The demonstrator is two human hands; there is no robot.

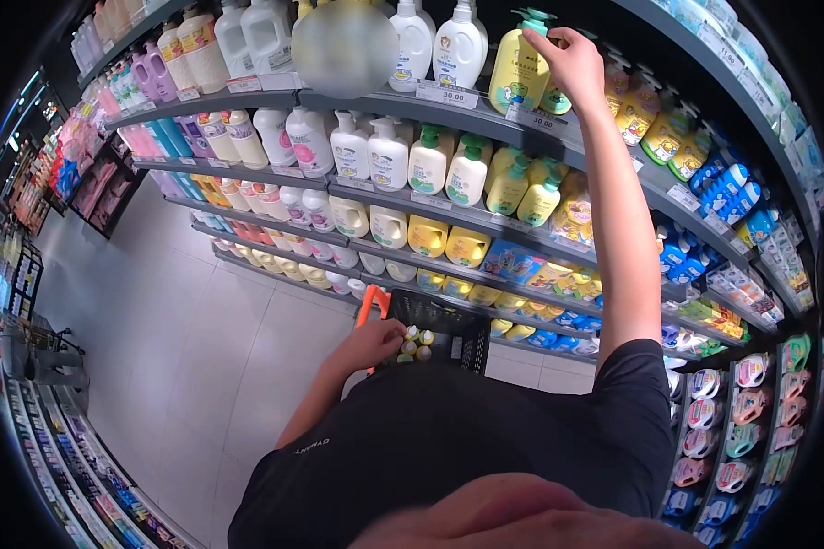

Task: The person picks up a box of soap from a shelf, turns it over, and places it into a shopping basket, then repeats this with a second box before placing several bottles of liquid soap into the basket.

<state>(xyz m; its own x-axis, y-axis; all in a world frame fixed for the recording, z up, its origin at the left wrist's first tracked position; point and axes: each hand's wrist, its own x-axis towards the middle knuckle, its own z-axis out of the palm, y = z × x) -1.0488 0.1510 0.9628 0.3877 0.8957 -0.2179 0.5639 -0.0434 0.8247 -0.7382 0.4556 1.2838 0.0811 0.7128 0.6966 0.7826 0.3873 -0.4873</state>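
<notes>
At the top shelf my right hand (572, 64) reaches up with its thumb and fingers closed at the upper part of a yellow-green pump bottle (516, 78). This bottle has a green pump head and stands at the shelf's front edge above a 30.00 price tag. A similar bottle (556, 96) is partly hidden behind my wrist. Lower down, my left hand (374, 345) is curled over the orange handle (372, 300) of a black shopping basket (444, 316). Several small containers with pale tops (418, 340) sit in the basket beside my fingers.
White pump bottles (458, 50) stand left of the yellow-green one. Shelves (339, 183) below carry rows of bottles, and blue packs (728, 192) hang at the right. A curved shelf edge (705, 55) runs above my right arm. Tiled floor (183, 320) lies to the left.
</notes>
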